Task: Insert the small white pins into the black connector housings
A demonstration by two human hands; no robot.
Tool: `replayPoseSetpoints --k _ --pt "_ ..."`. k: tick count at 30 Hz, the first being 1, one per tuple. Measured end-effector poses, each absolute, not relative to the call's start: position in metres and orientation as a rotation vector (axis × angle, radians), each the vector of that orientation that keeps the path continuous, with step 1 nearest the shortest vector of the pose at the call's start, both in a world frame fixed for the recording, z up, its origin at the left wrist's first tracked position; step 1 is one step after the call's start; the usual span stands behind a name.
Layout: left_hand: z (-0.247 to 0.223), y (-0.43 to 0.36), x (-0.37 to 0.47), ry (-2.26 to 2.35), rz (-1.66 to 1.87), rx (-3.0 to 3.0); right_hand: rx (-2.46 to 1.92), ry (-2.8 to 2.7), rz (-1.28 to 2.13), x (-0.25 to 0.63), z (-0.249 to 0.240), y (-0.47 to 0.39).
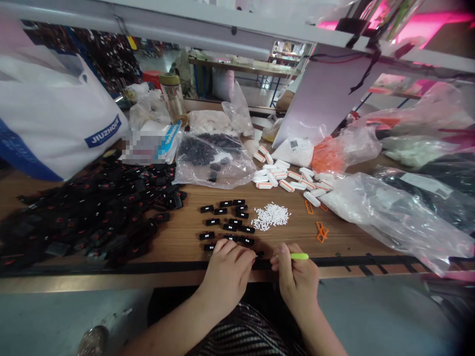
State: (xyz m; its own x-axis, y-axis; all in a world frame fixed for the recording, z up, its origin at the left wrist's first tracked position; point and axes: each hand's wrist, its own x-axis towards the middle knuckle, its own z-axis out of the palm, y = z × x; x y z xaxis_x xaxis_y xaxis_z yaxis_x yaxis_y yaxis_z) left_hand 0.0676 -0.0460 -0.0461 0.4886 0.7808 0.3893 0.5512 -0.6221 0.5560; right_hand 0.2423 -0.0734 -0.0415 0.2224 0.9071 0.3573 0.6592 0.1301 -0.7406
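My left hand point(228, 269) is closed at the near table edge, its thumb and fingers pinched together. At its fingertips a small black plastic part point(260, 253) shows, mostly hidden. My right hand point(297, 277) grips a thin tool with a lime-green handle point(299, 256), which points left toward the other hand; its tip is too small to make out. Just beyond my left hand lie several black plastic blocks point(213, 222) in loose rows, each with two white dots on top. A heap of tiny white pegs point(272, 216) lies to their right.
A large pile of black parts point(92, 212) covers the left side. Behind are a clear bag of black parts point(208, 153) and white pieces with orange strips point(274, 175). Orange frames point(321, 232) and plastic bags point(389, 212) lie right. A shelf point(230, 37) spans overhead.
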Motion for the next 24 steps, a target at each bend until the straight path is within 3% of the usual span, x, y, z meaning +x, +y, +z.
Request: replayPoseSetpoints --k 24 --pt "-0.0473 -0.0467 0.0674 1.144 0.893 2.386 -1.582 -1.346 0.365 0.2331 -0.0382 -0.0732"
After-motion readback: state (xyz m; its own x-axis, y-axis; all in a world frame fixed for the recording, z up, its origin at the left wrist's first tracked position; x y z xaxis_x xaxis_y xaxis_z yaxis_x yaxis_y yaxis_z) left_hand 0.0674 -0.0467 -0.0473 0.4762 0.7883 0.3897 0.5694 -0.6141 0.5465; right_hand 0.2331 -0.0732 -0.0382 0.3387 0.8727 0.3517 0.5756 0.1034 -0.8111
